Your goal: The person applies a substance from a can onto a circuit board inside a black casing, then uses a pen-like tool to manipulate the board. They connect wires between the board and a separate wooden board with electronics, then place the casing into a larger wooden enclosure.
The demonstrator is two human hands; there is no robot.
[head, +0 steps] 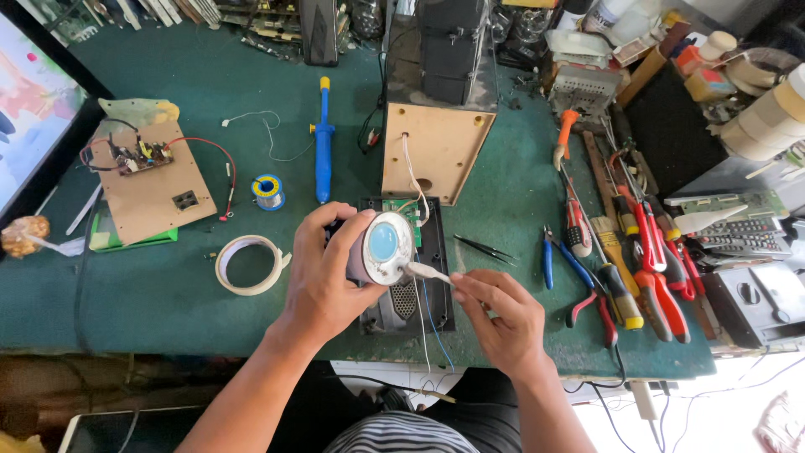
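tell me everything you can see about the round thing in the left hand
The round part is a short, drum-shaped piece, seemingly a small speaker: a greyish-purple body, a silvery rim and a pale blue disc at the centre of its face. It lies on its side, face turned right and slightly up, above the black casing on the green bench. The left hand wraps around its back and side. The right hand pinches a white wire that meets its lower rim. The back is hidden.
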